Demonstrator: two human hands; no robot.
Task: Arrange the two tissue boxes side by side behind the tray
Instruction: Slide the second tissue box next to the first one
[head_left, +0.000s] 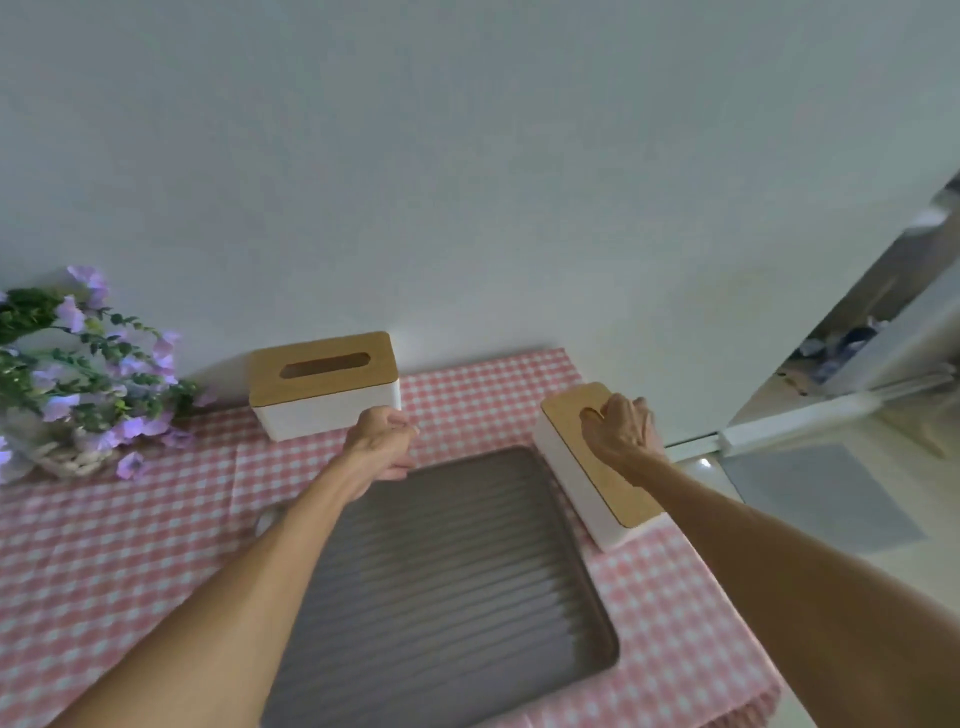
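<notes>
- A table under a pink-and-white checked cloth (130, 571) stands against a plain pale wall; its right edge drops to a tiled floor.
- Nearest, the grey tray (447, 587) is a rounded rectangle with ridged grooves, matte like plastic.
- Right of the tray, the right box (582, 478) lies lengthwise near the table's edge: smooth white body, wood-look lid. The right hand (621, 434) clasps its top, fingers hooked at the slot.
- Risk: a hooked lid may lift off alone, or a swing may tip the box off the edge.
- The left hand (382, 441) hovers loosely curled, holding nothing, just before the left box (324, 387), which sits behind the tray by the wall.
- Dragging could rumple the cloth.
- Far left, a basket of purple flowers (78, 374).
</notes>
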